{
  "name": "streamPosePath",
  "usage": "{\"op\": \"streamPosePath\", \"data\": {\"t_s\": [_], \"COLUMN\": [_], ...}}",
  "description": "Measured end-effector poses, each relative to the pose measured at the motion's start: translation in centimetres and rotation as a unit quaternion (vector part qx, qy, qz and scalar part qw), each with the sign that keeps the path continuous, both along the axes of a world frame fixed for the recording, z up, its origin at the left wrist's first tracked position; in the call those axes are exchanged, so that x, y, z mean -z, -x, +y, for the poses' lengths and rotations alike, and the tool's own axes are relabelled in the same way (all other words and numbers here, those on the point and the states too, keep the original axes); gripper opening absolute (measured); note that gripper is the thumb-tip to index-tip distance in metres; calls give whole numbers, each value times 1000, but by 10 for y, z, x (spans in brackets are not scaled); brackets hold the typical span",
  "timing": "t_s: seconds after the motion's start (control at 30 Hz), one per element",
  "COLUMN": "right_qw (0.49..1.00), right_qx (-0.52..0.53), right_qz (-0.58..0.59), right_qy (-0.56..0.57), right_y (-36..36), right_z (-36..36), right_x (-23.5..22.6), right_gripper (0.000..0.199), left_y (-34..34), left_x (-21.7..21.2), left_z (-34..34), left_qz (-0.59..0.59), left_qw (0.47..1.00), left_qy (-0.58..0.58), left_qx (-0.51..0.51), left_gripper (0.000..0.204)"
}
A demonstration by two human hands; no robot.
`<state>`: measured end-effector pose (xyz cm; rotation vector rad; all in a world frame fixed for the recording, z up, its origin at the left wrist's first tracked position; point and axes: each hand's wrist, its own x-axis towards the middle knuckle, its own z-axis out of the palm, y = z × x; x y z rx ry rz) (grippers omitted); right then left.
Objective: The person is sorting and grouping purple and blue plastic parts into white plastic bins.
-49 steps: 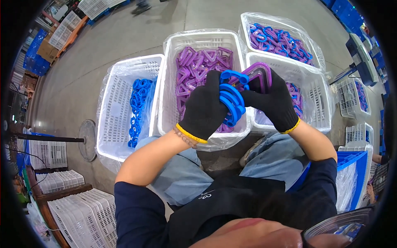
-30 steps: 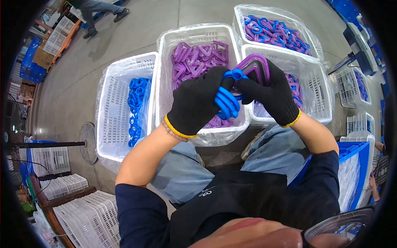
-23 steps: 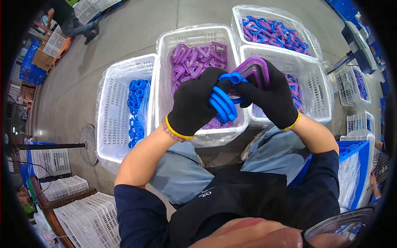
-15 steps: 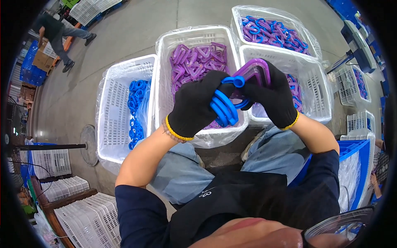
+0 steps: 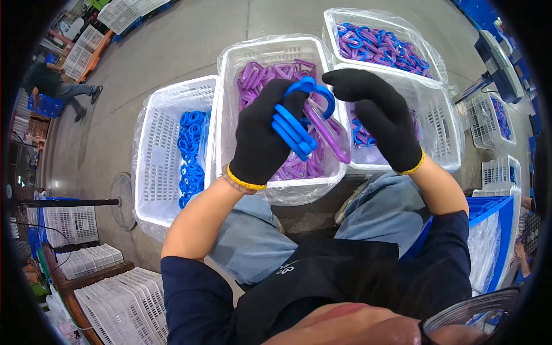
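Note:
Several blue plastic rings (image 5: 293, 135) are gripped in my left hand (image 5: 257, 135), which wears a black knit glove with a yellow cuff. Another blue ring (image 5: 328, 102) sticks out at its fingertips, and from there a purple triangular plastic link (image 5: 329, 135) hangs down. Whether the link is threaded through that ring is hard to make out. To the right, my gloved right hand (image 5: 384, 118) has its fingers apart and holds nothing. Both hands are above the middle white basket (image 5: 270, 47), full of purple triangular links (image 5: 259, 80), and the right basket's near edge.
At left, a white basket (image 5: 158, 138) holds blue rings (image 5: 192, 132). Joined purple and blue pieces (image 5: 379, 46) fill the back-right basket; more lie in the right basket (image 5: 440, 121). A scale display (image 5: 497, 63) stands far right. A person (image 5: 54, 80) walks at far left.
My right hand has let go of the purple link and moved right, opening. The link now hangs downward by my left hand. The walking person has moved farther left.

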<state>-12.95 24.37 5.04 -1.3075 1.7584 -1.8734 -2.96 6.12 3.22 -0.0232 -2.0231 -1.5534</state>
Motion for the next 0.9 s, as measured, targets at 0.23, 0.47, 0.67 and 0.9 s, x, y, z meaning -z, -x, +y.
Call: {"op": "streamPosePath", "data": {"t_s": [0.23, 0.47, 0.67, 0.9], "right_qw": [961, 980, 972, 990], "right_qx": [127, 51, -39, 0], "right_qz": [234, 172, -157, -113], "right_qy": [-71, -88, -171, -89], "right_y": [0, -3, 1, -1], "right_z": [-4, -1, -8, -10], "right_x": [7, 3, -1, -1], "right_gripper": [20, 12, 15, 14], "left_y": [4, -6, -19, -1], "left_x": [5, -1, -4, 2], "left_z": [6, 8, 20, 15], "left_qz": [77, 80, 190, 24], "left_qw": [978, 945, 879, 994], "left_qy": [192, 316, 431, 106], "left_qx": [15, 1, 78, 19], "left_gripper": [27, 31, 22, 13]}}
